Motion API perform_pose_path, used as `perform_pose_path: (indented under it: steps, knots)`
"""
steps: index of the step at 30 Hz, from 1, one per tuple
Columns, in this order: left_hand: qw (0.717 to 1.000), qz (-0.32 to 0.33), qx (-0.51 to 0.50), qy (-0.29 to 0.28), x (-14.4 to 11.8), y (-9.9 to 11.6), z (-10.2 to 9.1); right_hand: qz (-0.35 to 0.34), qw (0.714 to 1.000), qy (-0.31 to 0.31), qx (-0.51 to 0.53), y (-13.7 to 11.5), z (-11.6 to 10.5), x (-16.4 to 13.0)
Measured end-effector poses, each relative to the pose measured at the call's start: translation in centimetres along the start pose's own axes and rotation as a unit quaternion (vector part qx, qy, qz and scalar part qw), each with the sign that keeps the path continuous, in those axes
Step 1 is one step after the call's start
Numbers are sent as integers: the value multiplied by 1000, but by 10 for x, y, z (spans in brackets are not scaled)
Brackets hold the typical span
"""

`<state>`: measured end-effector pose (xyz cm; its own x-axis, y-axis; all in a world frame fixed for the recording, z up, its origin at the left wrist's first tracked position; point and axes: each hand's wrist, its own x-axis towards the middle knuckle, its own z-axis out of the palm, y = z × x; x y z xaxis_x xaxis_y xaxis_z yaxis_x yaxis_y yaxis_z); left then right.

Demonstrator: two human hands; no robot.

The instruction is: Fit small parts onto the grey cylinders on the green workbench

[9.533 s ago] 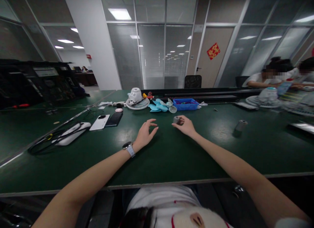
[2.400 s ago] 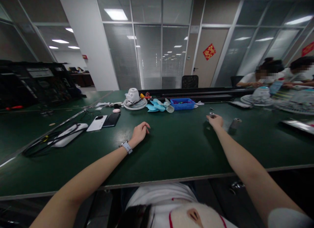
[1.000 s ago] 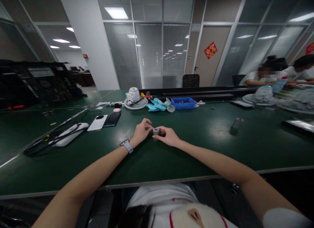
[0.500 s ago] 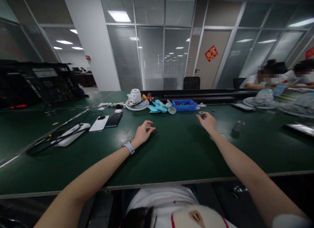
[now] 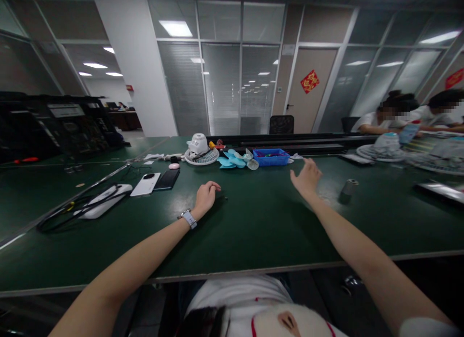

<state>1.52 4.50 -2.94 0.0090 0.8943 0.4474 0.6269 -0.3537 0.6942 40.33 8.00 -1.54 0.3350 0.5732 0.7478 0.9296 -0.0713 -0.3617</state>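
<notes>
In the head view I am keeping my right hand (image 5: pixel 307 179) low and slow, its fingers spread wide and holding nothing, the grey cylinder (image 5: pixel 349 187) standing on the green worktop (image 5: pixel 261 221) just beside it at three o'clock, while my left hand (image 5: pixel 205 197) is resting loosely curled, empty.

On the table (image 5: pixel 253 230), two phones (image 5: pixel 155 181) lie left of the tray (image 5: pixel 271 156), cylinder (image 5: pixel 348 187) right.
</notes>
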Motion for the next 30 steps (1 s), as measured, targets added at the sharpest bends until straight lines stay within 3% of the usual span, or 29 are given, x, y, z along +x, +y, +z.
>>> perform_pose_path:
  steps: [2,3,6,9,13,16,23,26,30]
  knots:
    - [1000,4,11,3,0,-1,0,-131,985,-88,65,-40,-4,-18]
    - [1000,6,16,4,0,-1,-1,-194,965,-148,99,-61,-6,-30]
    - [1000,11,28,5,-1,0,-2,-346,868,-310,174,-117,-10,-70]
    - [999,20,37,7,-2,3,-2,-412,794,-396,209,-149,-13,-95]
    - [999,20,44,7,-2,6,-2,-422,764,-430,230,-156,-14,-98]
    - [999,13,45,5,-3,6,-2,-423,776,-406,235,-153,-13,-95]
    - [998,4,55,-1,-4,7,-4,-365,859,-297,204,-133,-4,-82]
    - [999,7,52,-1,-4,7,-4,-293,921,-210,147,-98,-1,-52]
    - [999,5,41,-8,-3,5,-4,-153,984,-83,40,-23,-5,-3]
